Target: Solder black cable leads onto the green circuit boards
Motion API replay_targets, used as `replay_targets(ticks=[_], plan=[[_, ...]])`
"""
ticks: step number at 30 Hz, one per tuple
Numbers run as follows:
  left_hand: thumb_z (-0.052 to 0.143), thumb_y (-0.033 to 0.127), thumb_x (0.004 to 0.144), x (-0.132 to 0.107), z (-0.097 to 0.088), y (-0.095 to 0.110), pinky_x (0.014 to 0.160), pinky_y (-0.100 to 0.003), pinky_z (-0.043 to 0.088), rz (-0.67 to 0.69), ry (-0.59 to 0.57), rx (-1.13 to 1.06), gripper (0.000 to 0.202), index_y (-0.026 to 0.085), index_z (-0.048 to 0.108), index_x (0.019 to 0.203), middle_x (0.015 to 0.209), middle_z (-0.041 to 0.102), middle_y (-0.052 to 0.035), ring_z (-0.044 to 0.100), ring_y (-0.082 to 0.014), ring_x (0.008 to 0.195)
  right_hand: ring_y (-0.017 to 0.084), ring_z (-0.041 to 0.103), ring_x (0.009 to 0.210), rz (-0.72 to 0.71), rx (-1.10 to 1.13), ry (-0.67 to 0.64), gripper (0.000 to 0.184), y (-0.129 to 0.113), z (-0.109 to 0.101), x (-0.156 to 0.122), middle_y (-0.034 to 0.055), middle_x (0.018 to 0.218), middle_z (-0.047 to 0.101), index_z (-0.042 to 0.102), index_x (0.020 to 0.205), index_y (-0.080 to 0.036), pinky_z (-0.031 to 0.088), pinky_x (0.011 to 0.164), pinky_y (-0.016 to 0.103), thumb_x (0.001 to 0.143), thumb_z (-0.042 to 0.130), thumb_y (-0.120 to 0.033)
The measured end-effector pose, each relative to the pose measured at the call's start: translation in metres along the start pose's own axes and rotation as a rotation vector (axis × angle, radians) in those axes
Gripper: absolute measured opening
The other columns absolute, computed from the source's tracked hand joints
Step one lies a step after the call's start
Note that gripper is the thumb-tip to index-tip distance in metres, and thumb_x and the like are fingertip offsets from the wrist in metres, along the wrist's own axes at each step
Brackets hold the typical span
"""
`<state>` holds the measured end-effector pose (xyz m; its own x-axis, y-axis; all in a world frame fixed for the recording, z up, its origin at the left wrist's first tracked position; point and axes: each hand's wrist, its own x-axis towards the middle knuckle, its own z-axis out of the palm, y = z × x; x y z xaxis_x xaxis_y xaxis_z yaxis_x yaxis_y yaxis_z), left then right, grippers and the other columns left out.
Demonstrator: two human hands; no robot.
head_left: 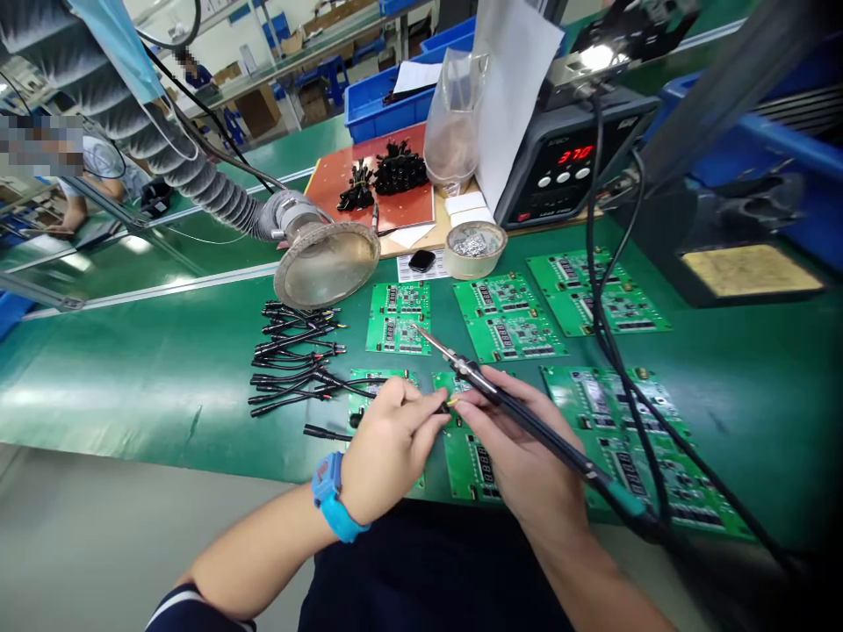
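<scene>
My left hand [388, 439] is closed in a pinch on the end of a black cable [356, 384]. A short yellow wire [452, 402] shows at that end, between my two hands. My right hand [540, 461] holds a soldering iron [527, 417] slanting across it, while its thumb and finger meet at the yellow wire. The iron's tip points up and left, over a green circuit board [399, 318]; I cannot tell whether it touches. Under my hands lie another circuit board [462, 452] and one partly hidden by my left hand.
Black cables [290, 342] lie in a pile at left, beneath a fume extractor hood [327, 263]. Behind the boards stands a round tub [475, 263] of silvery bits. A soldering station [572, 158] reads 370; its cord crosses the boards at right. A sponge [751, 269] sits beside it.
</scene>
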<state>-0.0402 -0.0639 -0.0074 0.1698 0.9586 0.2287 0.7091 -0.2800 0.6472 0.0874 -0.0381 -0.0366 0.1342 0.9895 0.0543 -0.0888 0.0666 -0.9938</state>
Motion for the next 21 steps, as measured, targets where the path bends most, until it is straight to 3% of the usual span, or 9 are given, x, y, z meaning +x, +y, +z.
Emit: replay_targets(ticks=[4, 6, 10, 13, 17, 21], plan=[[0.035, 0.017, 0.091, -0.007, 0.009, 0.004, 0.064, -0.030, 0.046, -0.002, 0.002, 0.246, 0.034, 0.013, 0.048, 0.122, 0.082, 0.048, -0.0068, 0.048, -0.0157, 0.072, 0.013, 0.062, 0.080, -0.171, -0.317, -0.034, 0.031, -0.004, -0.007, -0.005, 0.0012, 0.089, 0.064, 0.059, 0.099, -0.023, 0.052, 0.076, 0.028, 0.069, 0.065, -0.025], [0.038, 0.019, 0.090, -0.007, 0.007, 0.009, 0.064, -0.028, 0.046, -0.030, 0.002, 0.179, 0.031, 0.013, 0.052, 0.118, 0.079, 0.048, -0.0057, 0.048, -0.0151, 0.071, 0.014, 0.061, 0.082, -0.188, -0.348, -0.029, 0.030, -0.007, -0.008, -0.009, 0.0016, 0.090, 0.064, 0.059, 0.098, -0.023, 0.052, 0.076, 0.029, 0.069, 0.065, -0.025], [0.052, 0.023, 0.085, 0.000, -0.001, 0.019, 0.063, -0.024, 0.043, -0.139, 0.116, -0.141, 0.018, 0.018, 0.063, 0.097, 0.069, 0.048, -0.0007, 0.048, -0.0121, 0.067, 0.015, 0.063, 0.072, -0.088, -0.043, 0.173, 0.033, -0.011, 0.003, -0.015, 0.0008, 0.081, 0.064, 0.056, 0.093, -0.021, 0.054, 0.069, 0.030, 0.063, 0.069, -0.022], [0.054, 0.024, 0.083, 0.004, -0.002, 0.024, 0.059, -0.024, 0.040, -0.204, 0.185, -0.210, 0.014, 0.018, 0.066, 0.089, 0.061, 0.046, 0.0011, 0.045, -0.0121, 0.063, 0.013, 0.063, 0.070, -0.093, 0.170, 0.296, 0.033, -0.010, 0.018, -0.019, -0.0007, 0.080, 0.063, 0.054, 0.091, -0.021, 0.055, 0.067, 0.027, 0.063, 0.070, -0.018], [0.055, 0.024, 0.083, 0.006, -0.002, 0.025, 0.058, -0.024, 0.040, -0.212, 0.198, -0.199, 0.015, 0.018, 0.067, 0.089, 0.059, 0.046, 0.0012, 0.044, -0.0122, 0.061, 0.013, 0.063, 0.073, -0.057, 0.201, 0.367, 0.031, -0.007, 0.029, -0.024, -0.0007, 0.081, 0.064, 0.055, 0.091, -0.020, 0.055, 0.065, 0.024, 0.064, 0.070, -0.018], [0.054, 0.024, 0.084, -0.003, -0.013, 0.017, 0.063, -0.025, 0.044, -0.168, 0.198, -0.097, 0.022, 0.017, 0.063, 0.103, 0.067, 0.050, -0.0010, 0.049, -0.0124, 0.065, 0.014, 0.063, 0.076, -0.074, 0.122, 0.411, 0.034, -0.004, 0.016, -0.028, 0.0004, 0.086, 0.065, 0.056, 0.093, -0.020, 0.055, 0.071, 0.027, 0.063, 0.071, -0.018]])
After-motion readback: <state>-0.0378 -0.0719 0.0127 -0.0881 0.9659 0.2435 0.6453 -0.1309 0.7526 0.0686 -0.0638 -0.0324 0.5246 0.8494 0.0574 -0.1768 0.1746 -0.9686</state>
